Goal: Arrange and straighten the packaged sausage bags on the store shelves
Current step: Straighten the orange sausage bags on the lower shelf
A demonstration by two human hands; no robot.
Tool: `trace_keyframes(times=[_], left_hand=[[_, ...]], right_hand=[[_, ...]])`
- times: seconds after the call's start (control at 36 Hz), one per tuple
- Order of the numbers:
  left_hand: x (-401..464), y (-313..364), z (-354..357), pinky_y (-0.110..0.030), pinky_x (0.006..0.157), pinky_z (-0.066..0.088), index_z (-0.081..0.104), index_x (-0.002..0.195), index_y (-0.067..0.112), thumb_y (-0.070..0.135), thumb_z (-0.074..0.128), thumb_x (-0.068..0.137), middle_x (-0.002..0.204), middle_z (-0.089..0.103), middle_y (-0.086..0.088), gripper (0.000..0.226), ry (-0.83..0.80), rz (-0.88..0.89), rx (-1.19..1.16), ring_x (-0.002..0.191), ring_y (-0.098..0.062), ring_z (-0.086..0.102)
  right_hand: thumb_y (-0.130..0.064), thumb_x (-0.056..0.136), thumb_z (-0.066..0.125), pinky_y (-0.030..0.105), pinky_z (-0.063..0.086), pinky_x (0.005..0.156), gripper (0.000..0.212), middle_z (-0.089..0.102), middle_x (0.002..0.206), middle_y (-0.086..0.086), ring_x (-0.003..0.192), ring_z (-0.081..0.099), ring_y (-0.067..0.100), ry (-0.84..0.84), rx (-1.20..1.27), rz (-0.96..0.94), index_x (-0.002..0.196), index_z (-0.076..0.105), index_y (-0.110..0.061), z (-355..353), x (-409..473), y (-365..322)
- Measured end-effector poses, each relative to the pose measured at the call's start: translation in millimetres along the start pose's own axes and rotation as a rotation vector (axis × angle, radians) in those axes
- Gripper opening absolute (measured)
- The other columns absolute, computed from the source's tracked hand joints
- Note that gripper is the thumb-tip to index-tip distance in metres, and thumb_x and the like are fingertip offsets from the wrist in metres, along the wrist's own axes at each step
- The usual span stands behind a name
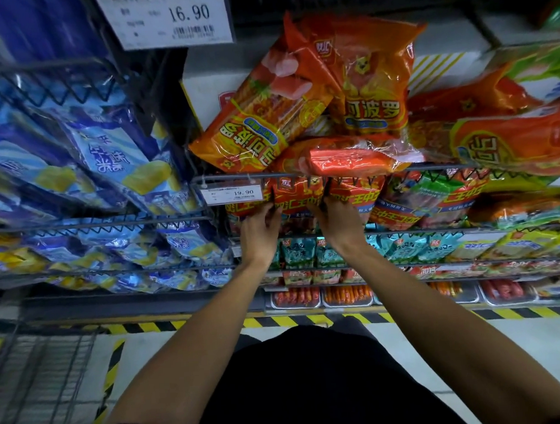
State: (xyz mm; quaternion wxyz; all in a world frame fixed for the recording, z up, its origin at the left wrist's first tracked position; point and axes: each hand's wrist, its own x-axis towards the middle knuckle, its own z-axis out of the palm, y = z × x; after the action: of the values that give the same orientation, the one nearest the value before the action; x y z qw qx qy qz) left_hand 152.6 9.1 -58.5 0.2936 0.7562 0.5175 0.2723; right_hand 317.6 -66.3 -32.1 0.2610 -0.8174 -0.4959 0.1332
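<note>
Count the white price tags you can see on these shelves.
2. The large 16.90 tag hangs at the top left, above the blue bags. The small 19.90 tag is clipped to the wire rail, just above the left hand. Others may be hidden.

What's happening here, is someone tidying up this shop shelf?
Yes. A person is reaching both hands into a wire shelf basket of red sausage bags. The left hand and right hand each grip a side of the upright bags under the 19.90 price tag, apparently squaring them up. In the basket above, orange sausage bags lie jumbled at angles and look not yet sorted. Blue packets fill the racks to the left.
</note>
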Motion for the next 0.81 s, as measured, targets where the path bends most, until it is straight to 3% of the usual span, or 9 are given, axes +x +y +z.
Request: trace_keyframes(times=[0.14, 0.28, 0.39, 0.44, 0.47, 0.53, 0.58, 0.69, 0.81], left_hand=[[-12, -13, -16, -0.03, 0.069, 0.052, 0.064, 0.14, 0.013, 0.028, 0.055, 0.108, 0.102, 0.076, -0.01, 0.037, 0.033, 0.132, 0.06, 0.074, -0.016, 0.065], [-32, -9, -14, -0.026, 0.11, 0.043, 0.045, 0.155, 0.012, 0.019, 0.056, 0.107, 0.148, 0.057, -0.009, 0.05, -0.079, 0.19, -0.059, 0.133, -0.023, 0.055], [-36, 0, -4, -0.002, 0.1, 0.032, 0.04, 0.158, 0.011, 0.008, 0.055, 0.105, 0.145, 0.056, -0.012, 0.055, -0.042, 0.124, -0.094, 0.127, -0.021, 0.055], [-35, -3, -4, -0.006, 0.103, 0.036, 0.03, 0.163, 0.016, 0.006, 0.052, 0.105, 0.157, 0.046, -0.011, 0.062, -0.147, 0.115, -0.06, 0.131, -0.024, 0.053], [-34, -4, -5, -0.019, 0.106, 0.043, 0.024, 0.165, 0.018, 0.006, 0.05, 0.106, 0.163, 0.039, -0.01, 0.065, -0.219, 0.114, -0.025, 0.132, -0.028, 0.054], [-32, -8, -7, -0.041, 0.104, 0.05, 0.017, 0.166, 0.019, 0.007, 0.047, 0.107, 0.168, 0.03, -0.009, 0.068, -0.324, 0.111, 0.04, 0.131, -0.033, 0.056], [-30, -11, -11, -0.044, 0.1, 0.053, 0.021, 0.165, 0.018, 0.009, 0.046, 0.108, 0.168, 0.03, -0.007, 0.064, -0.346, 0.098, 0.066, 0.129, -0.033, 0.059], [-39, -19, -22, -0.041, 0.096, 0.056, 0.041, 0.157, 0.015, 0.003, 0.051, 0.102, 0.157, 0.046, -0.007, 0.058, -0.128, 0.242, 0.077, 0.131, -0.028, 0.057], [-42, -29, -24, -0.047, 0.126, 0.028, 0.031, 0.162, 0.019, 0.008, 0.054, 0.099, 0.169, 0.023, -0.003, 0.068, -0.024, 0.565, 0.315, 0.156, -0.032, 0.021]], right_hand=[[-0.041, 0.106, 0.053, 0.047, 0.051, 0.064, 0.042, 0.064, 0.071, 0.011, 0.062, 0.062, 0.031, -0.001, 0.123, 0.003, 0.085, 0.061, -0.006, -3, -7, 0], [-0.042, 0.106, 0.051, 0.037, 0.039, 0.053, 0.039, 0.056, 0.061, 0.002, 0.05, 0.053, 0.022, 0.067, 0.153, -0.023, 0.083, 0.057, -0.011, 3, -15, -1], [-0.04, 0.106, 0.054, 0.034, 0.031, 0.048, 0.041, 0.056, 0.059, -0.001, 0.047, 0.05, 0.015, 0.11, 0.121, -0.053, 0.079, 0.059, -0.009, 0, -11, 3], [-0.04, 0.105, 0.054, 0.041, 0.045, 0.054, 0.041, 0.065, 0.069, 0.008, 0.056, 0.059, 0.025, 0.057, 0.094, -0.053, 0.086, 0.064, -0.005, 1, -9, 5], [-0.04, 0.105, 0.054, 0.043, 0.049, 0.058, 0.041, 0.068, 0.073, 0.011, 0.06, 0.061, 0.027, 0.037, 0.086, -0.045, 0.088, 0.065, -0.004, 2, -8, 5], [-0.041, 0.105, 0.055, 0.042, 0.049, 0.059, 0.041, 0.069, 0.076, 0.011, 0.065, 0.064, 0.03, 0.018, 0.082, -0.023, 0.091, 0.066, -0.004, 2, -5, 5], [-0.041, 0.104, 0.057, 0.036, 0.042, 0.057, 0.037, 0.067, 0.076, 0.005, 0.069, 0.065, 0.03, 0.027, 0.097, -0.014, 0.094, 0.065, -0.006, 2, -6, 7], [-0.034, 0.103, 0.061, 0.03, 0.056, 0.078, 0.045, 0.069, 0.101, -0.004, 0.088, 0.068, 0.016, 0.097, 0.285, -0.036, 0.141, 0.053, -0.012, 7, -31, 15], [-0.024, 0.102, 0.063, 0.033, 0.044, 0.11, 0.058, 0.042, 0.157, 0.004, 0.145, 0.04, 0.022, 0.287, 0.134, -0.303, 0.154, 0.039, -0.017, 22, -55, 22]])
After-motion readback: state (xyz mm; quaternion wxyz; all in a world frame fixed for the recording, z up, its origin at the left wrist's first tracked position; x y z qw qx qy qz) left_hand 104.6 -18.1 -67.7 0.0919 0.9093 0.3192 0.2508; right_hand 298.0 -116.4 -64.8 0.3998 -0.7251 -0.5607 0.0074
